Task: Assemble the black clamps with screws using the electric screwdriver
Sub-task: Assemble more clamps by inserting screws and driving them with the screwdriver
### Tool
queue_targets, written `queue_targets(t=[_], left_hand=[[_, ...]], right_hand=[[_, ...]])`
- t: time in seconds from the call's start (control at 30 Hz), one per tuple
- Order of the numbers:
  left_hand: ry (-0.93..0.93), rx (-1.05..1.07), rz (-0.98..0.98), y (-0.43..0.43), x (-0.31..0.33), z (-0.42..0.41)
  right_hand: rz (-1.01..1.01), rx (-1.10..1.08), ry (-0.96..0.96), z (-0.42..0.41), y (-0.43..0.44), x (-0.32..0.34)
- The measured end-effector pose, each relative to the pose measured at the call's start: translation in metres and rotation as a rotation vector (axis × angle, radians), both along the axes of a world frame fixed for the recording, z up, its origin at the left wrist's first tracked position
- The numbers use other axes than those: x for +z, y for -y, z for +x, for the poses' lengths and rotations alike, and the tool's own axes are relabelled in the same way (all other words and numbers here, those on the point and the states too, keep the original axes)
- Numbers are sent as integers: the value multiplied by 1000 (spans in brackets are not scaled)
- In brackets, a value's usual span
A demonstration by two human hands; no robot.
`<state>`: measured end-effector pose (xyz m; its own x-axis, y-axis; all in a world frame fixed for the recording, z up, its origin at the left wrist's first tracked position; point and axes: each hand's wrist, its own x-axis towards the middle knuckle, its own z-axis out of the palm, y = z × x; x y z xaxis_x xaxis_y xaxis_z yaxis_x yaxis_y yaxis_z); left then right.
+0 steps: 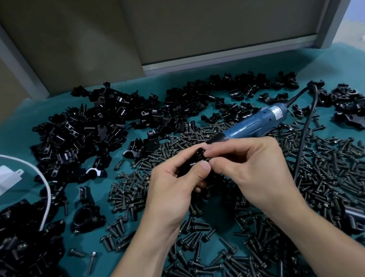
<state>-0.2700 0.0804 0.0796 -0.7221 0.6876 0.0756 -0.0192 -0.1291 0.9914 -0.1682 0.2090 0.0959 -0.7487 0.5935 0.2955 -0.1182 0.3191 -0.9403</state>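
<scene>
While poised over the heap of screws (317,175), gripped a black clamp (192,164) in the curled fingers of the left hand (173,188) and pinched a screw (199,152) at its top with fingertips of the right hand (252,167), apparently seating it by hand. Left the electric screwdriver (252,123) lying unheld just behind, on the green table (345,60). Judged far from done, with piles of loose clamps (92,129) waiting.
</scene>
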Motion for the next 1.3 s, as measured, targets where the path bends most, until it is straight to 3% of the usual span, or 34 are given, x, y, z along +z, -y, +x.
queue_targets(t=[0.27, 0.5, 0.8, 1.07, 1.3], left_hand=[[-114, 52, -84, 3, -5, -6], [-230, 79, -165, 6, -6, -7], [-327, 87, -108, 9, 0, -5], [-438, 108, -123, 9, 2, -3], [-455, 191, -133, 11, -5, -6]], right_hand=[[271, -163, 131, 4, 7, 2], [332, -159, 241, 3, 5, 3], [539, -59, 304, 1, 13, 8], [557, -42, 416, -2, 16, 10], [308, 58, 389, -1, 5, 10]])
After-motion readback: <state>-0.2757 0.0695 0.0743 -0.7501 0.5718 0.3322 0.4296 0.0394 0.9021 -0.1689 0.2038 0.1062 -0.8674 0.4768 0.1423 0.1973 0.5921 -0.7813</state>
